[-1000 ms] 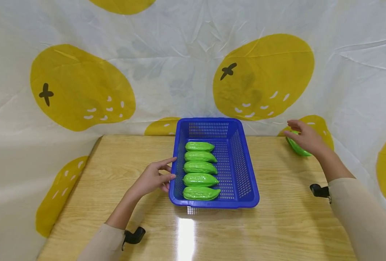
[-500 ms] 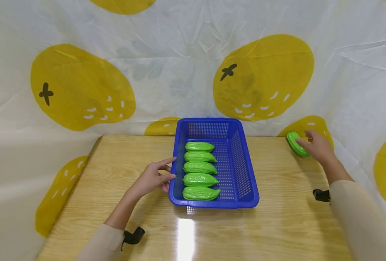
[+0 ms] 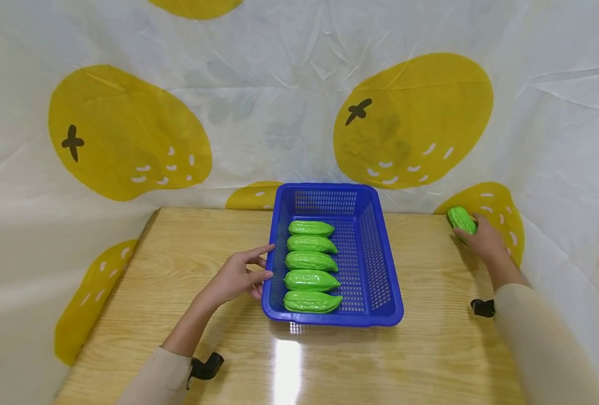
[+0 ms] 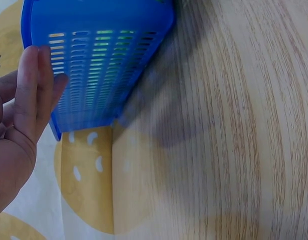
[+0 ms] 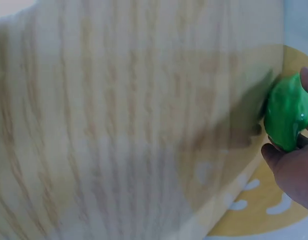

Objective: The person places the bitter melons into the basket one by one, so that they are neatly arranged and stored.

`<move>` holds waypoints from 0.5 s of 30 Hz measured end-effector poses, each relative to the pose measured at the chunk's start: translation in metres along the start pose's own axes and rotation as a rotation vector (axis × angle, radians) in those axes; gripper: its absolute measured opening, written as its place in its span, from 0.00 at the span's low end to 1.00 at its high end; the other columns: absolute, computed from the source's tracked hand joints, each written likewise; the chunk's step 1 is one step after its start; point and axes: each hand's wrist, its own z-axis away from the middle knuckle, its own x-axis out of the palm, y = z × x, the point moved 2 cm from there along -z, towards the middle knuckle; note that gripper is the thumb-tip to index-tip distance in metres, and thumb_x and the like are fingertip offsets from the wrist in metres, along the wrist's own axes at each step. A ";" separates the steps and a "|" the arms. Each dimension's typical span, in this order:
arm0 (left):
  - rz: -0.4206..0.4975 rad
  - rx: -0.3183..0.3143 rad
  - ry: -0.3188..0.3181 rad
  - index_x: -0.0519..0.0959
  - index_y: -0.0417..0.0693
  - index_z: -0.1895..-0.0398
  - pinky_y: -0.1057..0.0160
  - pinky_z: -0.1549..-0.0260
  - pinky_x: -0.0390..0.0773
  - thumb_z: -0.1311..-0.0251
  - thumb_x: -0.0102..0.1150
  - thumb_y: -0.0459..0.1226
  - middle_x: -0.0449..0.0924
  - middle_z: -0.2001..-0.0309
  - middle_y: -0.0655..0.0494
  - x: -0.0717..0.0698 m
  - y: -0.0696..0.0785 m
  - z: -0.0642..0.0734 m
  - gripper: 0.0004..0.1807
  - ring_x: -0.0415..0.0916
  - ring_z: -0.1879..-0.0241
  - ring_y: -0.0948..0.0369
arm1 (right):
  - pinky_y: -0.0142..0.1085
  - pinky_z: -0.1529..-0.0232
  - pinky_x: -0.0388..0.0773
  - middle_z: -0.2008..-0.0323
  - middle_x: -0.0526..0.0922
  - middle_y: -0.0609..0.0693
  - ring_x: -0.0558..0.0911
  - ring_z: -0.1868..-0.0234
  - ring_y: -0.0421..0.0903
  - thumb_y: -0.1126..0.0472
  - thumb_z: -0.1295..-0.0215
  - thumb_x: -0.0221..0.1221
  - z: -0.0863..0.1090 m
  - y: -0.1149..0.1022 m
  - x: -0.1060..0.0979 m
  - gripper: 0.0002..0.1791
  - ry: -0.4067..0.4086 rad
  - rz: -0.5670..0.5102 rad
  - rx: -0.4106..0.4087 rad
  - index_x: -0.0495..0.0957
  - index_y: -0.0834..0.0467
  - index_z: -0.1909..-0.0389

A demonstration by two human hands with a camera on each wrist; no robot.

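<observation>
At the table's far right corner, my right hand (image 3: pixel 483 241) grips a shiny green toy bitter melon (image 3: pixel 462 218), its thumb on the near side. The right wrist view shows the same bitter melon (image 5: pixel 288 112) between the thumb and fingers, close to the tabletop. Left of the blue plastic basket (image 3: pixel 392 270), my left hand (image 3: pixel 236 275) touches the rim with fingertips and thumb. Those fingers (image 4: pixel 29 95) lie nearly straight along the basket's slotted side wall (image 4: pixel 93 75) in the left wrist view. Several similar bitter melons (image 3: pixel 311 261) lie side by side in a column along the basket's left half.
The basket stands on a light wooden table (image 3: pixel 203 230), near its back edge. Behind and on both sides hangs a white cloth (image 3: pixel 269 112) printed with large yellow fruit. A black wrist camera mount (image 3: pixel 207 367) juts from the left sleeve, and another (image 3: pixel 483 307) from the right.
My right hand has come down from over the lone bitter melon, moved to its right side and taken hold of it. My left hand and the basket have stayed put.
</observation>
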 end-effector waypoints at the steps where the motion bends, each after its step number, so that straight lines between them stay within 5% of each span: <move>1: 0.001 0.000 -0.001 0.65 0.44 0.22 0.34 0.72 0.88 0.32 0.64 0.29 0.79 0.52 0.37 0.000 0.001 0.000 0.36 0.83 0.78 0.56 | 0.71 0.41 0.68 0.31 0.55 0.83 0.63 0.37 0.78 0.42 0.20 0.47 0.000 0.001 0.002 0.49 0.005 0.005 0.008 0.37 0.76 0.22; 15: 0.000 -0.015 0.001 0.65 0.46 0.21 0.32 0.70 0.87 0.31 0.64 0.29 0.79 0.51 0.38 0.000 0.002 0.002 0.36 0.83 0.78 0.55 | 0.72 0.43 0.67 0.32 0.59 0.82 0.65 0.39 0.77 0.45 0.20 0.51 0.004 0.000 0.010 0.45 0.087 -0.002 -0.019 0.45 0.73 0.22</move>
